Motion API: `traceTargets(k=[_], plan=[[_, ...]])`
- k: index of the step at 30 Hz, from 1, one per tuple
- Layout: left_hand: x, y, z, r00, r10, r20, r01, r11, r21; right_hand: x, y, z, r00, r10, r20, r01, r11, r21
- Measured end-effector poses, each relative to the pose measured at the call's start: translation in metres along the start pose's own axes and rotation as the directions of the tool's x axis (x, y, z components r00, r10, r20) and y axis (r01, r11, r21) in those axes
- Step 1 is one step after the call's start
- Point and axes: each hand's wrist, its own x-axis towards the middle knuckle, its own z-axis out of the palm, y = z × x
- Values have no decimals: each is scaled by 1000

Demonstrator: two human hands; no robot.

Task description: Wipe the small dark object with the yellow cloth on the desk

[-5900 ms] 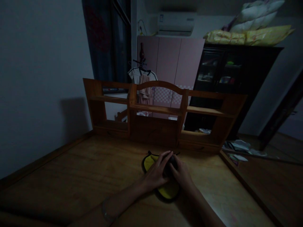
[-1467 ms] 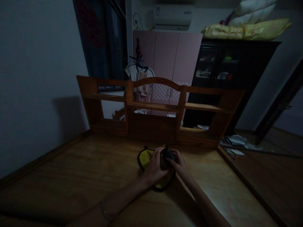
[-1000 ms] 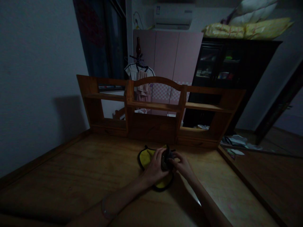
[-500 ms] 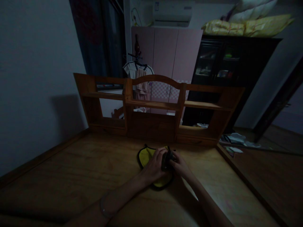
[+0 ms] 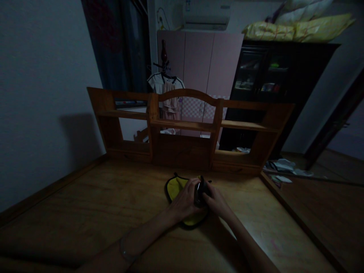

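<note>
Both my hands hold one small dark, shiny object (image 5: 200,192), whose exact kind I cannot make out in the dim light. My left hand (image 5: 185,200) is wrapped around its left side. At the right side, the fingers of my right hand (image 5: 214,198) close on its dark edge. Beneath the hands lies a yellow cloth (image 5: 174,187) with a black border, flat on the wooden tabletop (image 5: 119,204). Part of the cloth is hidden by my left hand and forearm.
A wooden shelf unit (image 5: 184,124) stands along the far edge of the tabletop. White wall (image 5: 42,113) borders the left side. Beyond are a pink wardrobe (image 5: 197,64), hanging clothes (image 5: 170,91) and a black cabinet (image 5: 287,72). A raised wooden rim (image 5: 292,218) runs down the right.
The dark object has turned slightly between my hands and now shows a bright reflection. My right fingers have shifted a little on it. The cloth lies as before.
</note>
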Motion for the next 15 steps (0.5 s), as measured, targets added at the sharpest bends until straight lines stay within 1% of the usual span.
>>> traceTargets(k=[2,4,8,10,13,15], plan=[[1,1,-1,999,-14,29,14,1000,-3,1,5,3,1000,14,-11,-14,998,58],[2,2,-3,998,-29,56,29,1000,-12,2,12,8,999,48,-25,-43,988,151],[3,3,-7,997,-26,77,28,999,-27,3,21,18,989,143,-44,-120,934,335],[4,6,-10,996,-13,84,16,999,-32,4,21,22,986,161,-32,-135,906,402],[4,9,-13,996,2,89,1,999,-33,5,19,24,988,151,1,-135,882,451],[4,10,-12,996,8,93,-5,1000,-26,5,17,24,991,135,-14,-117,900,419]])
